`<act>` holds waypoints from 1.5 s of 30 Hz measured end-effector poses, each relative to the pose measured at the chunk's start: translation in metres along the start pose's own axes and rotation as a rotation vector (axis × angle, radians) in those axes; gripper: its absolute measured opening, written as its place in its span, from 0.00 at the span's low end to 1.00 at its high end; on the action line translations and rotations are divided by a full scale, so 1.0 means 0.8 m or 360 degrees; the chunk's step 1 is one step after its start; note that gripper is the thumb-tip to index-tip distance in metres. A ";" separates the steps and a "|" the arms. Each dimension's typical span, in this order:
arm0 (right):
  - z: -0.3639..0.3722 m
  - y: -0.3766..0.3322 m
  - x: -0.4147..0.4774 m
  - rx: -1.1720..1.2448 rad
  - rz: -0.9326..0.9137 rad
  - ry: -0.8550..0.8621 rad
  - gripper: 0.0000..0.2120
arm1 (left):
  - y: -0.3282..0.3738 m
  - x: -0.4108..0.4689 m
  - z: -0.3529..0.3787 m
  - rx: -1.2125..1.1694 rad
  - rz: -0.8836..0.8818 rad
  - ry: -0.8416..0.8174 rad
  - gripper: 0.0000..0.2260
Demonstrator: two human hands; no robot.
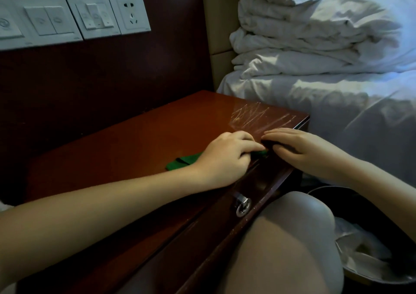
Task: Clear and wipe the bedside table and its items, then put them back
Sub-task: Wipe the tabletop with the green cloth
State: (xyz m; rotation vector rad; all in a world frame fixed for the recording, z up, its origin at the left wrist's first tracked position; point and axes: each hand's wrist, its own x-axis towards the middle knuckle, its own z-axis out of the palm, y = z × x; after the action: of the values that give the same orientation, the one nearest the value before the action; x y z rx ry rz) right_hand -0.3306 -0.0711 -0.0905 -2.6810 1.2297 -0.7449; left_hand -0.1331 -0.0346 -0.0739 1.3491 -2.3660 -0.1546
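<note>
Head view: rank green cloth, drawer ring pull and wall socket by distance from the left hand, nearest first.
1. green cloth: on the bedside table, right under the left hand.
2. drawer ring pull: on the drawer front, just below that hand.
3. wall socket: high up behind the table, to the left.

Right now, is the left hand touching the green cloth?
Touching. The head view shows the left hand, fingers curled, on top of the green cloth, which sticks out on both sides.
</note>
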 end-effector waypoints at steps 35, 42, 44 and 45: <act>0.014 0.035 -0.015 0.0048 -0.0024 -0.0049 0.31 | -0.051 0.050 0.002 0.0155 -0.0277 0.0097 0.19; 0.004 0.040 -0.014 0.0123 -0.0053 -0.0201 0.36 | 0.015 -0.004 0.013 0.0052 -0.0114 0.0110 0.18; 0.006 0.041 -0.016 0.0072 -0.0078 -0.0213 0.36 | 0.022 -0.018 0.010 0.0040 -0.0048 0.0089 0.17; 0.005 0.041 -0.017 0.0036 -0.0086 -0.0220 0.35 | 0.023 -0.024 0.007 0.0023 -0.0014 0.0062 0.17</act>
State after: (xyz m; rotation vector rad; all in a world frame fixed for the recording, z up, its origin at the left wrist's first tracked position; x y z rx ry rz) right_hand -0.3587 -0.0840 -0.1089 -2.7059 1.1139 -0.5650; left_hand -0.1413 -0.0095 -0.0790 1.3571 -2.3337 -0.1135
